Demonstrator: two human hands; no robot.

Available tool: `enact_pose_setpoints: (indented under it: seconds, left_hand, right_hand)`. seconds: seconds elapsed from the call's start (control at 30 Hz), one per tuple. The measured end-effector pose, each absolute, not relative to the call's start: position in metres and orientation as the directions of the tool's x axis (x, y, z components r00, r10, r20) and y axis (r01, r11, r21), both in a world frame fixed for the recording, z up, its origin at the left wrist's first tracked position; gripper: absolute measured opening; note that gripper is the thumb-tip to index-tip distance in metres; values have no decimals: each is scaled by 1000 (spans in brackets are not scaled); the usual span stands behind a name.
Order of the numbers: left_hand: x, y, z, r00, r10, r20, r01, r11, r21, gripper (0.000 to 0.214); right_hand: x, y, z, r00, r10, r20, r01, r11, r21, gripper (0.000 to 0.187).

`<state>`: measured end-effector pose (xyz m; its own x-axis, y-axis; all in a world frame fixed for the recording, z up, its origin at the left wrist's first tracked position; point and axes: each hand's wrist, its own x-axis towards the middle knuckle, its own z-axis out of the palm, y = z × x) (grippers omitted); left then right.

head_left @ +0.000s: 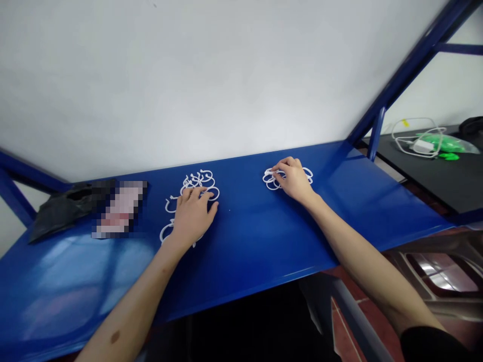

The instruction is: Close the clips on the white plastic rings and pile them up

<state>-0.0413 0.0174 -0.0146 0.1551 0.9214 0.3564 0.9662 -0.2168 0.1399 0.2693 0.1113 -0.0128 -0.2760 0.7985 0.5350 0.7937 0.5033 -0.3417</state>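
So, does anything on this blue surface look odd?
One thing: blocky pixels cover the flat pinkish rectangular item beside the crumpled black bag, hiding its details. The thin white loops show no clear damage.

Blue, blue all across the desk (pixel 241 241), and the loops (pixel 219 193) pop in pure white! Off-white wall (pixel 226 75) behind, dark blue frame (pixel 405 65), black bag (pixel 56 216), vivid green packet (pixel 447 144), white charger (pixel 422 146), black sleeve (pixel 428 344), reddish floor tiles (pixel 345 334) with paler lines.

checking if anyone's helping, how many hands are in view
2: the left hand over scattered white loops, and the right hand at another cluster of them, both above the blue table.
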Motion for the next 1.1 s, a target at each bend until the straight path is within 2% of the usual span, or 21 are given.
enact_pose_setpoints:
  seconds: [0.37, 0.57, 0.67, 0.77, 0.83, 0.9, 0.97, 1.03, 1.1]
  left_hand:
    - [-38, 16, -9, 185, 925, 331, 965, -234, 115, 15]
    - [-38, 16, -12, 203, 900, 387, 951, -275, 141, 11]
    - [-35, 16, -11, 231, 857, 460, 926, -339, 167, 10]
    - [-29, 13, -4, 312, 766, 562, 852, -487, 192, 10]
    - [-25, 9, 1, 372, 703, 606, 794, -579, 185, 12]
    - [-21, 5, 5, 426, 647, 633, 751, -643, 152, 18]
    - [-18, 1, 6, 467, 601, 649, 723, -682, 112, 25]
    - [-17, 0, 6, 481, 582, 656, 710, -698, 99, 26]
    - [-15, -1, 4, 443, 613, 654, 714, -682, 156, 19]
  right_hand:
    - [270, 106, -7, -248, 801, 544, 848, 451, -278, 22]
    - [270, 102, -2, -246, 788, 564, 853, 453, -261, 24]
    - [262, 93, 5, -246, 754, 609, 828, 491, -272, 23]
    - [245, 76, 11, -278, 755, 593, 720, 573, -392, 19]
    - [231, 62, 11, -344, 796, 498, 564, 599, -569, 20]
    - [217, 50, 9, -410, 835, 367, 391, 524, -756, 29]
    - [207, 41, 4, -474, 843, 252, 273, 413, -869, 31]
    - [201, 36, -1, -515, 836, 189, 192, 328, -925, 28]
    - [200, 35, -3, -506, 844, 178, 137, 283, -949, 23]
